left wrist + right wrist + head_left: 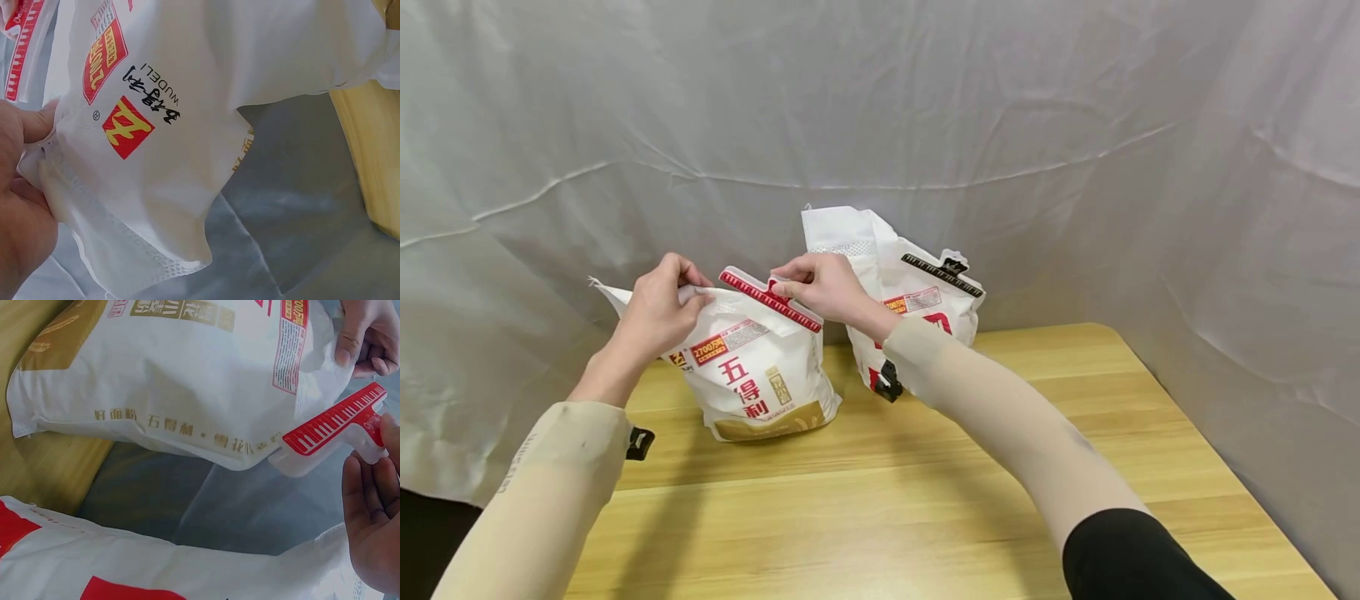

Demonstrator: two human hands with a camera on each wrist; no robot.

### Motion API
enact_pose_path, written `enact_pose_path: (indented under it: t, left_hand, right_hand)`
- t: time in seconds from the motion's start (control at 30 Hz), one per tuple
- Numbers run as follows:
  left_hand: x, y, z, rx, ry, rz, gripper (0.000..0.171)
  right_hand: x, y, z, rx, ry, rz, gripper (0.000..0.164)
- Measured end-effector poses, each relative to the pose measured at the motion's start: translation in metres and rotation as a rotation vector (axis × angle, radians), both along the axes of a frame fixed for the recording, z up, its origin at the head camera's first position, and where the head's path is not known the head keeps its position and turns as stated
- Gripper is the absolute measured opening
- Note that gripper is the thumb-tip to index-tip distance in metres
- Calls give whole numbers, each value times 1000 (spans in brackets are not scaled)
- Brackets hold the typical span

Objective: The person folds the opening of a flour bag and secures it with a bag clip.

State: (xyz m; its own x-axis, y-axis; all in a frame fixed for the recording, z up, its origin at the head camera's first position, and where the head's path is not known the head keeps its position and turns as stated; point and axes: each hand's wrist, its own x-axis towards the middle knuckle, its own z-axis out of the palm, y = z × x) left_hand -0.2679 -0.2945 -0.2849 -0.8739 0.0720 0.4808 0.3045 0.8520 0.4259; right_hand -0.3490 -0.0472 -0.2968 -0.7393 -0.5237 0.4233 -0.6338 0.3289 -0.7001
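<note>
A white flour bag (808, 362) with red lettering and a gold band stands on the table, its top leaning left. At the bag's top edge, my left hand (658, 312) pinches the folded material between thumb and fingers. The bag's loose corner (134, 250) hangs out past that hand in the left wrist view. My right hand (827, 287) pinches the handle of a red and white bag clip (752, 289) with a piano-key pattern. In the right wrist view the clip (337, 422) lies along the bag's top edge.
Behind my right forearm stands a second white flour bag (891, 258), with a black piano-key clip (942, 273) across its top. Both bags are on the wooden table (850, 500). Grey cloth (1000, 108) hangs close behind and along the right side.
</note>
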Motion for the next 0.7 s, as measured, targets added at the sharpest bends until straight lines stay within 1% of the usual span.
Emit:
enact_pose_path:
  t: [0.23, 0.53, 0.7]
  left_hand:
    - [0, -2, 1, -3, 28, 7, 18]
    - [0, 0, -2, 37, 46, 41, 23]
    - [0, 0, -6, 89, 49, 60, 29]
  right_hand:
    - [1, -11, 0, -39, 24, -43, 19]
    - [0, -24, -1, 3, 73, -6, 19]
    - [-4, -28, -4, 18, 63, 13, 17]
